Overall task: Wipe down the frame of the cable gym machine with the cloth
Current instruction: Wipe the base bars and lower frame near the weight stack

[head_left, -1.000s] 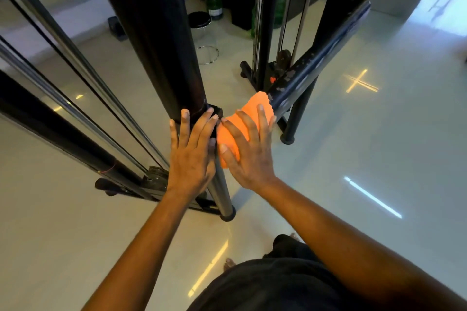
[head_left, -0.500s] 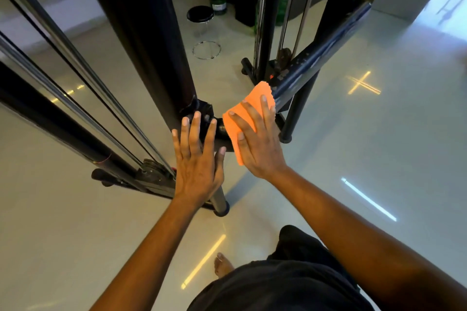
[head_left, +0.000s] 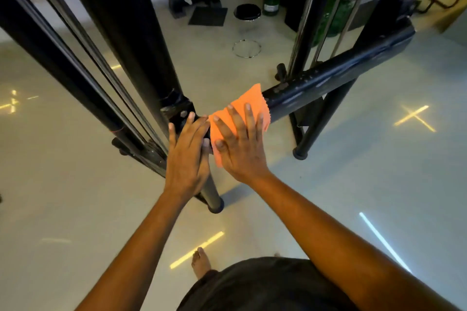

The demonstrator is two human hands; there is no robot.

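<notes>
Both arms reached forward and down to the frame joint. Right hand lay flat, fingers straight and spread, pressing the orange cloth against the near end of the black crossbar, just beside the upright post. Left hand rested flat on the joint, fingers straight, gripping nothing, its fingertips touching the cloth's edge.

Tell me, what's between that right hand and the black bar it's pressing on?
The orange cloth. In the head view the right hand lies flat with fingers spread on it, pressing it against the black crossbar, so skin and metal don't meet there.
</notes>
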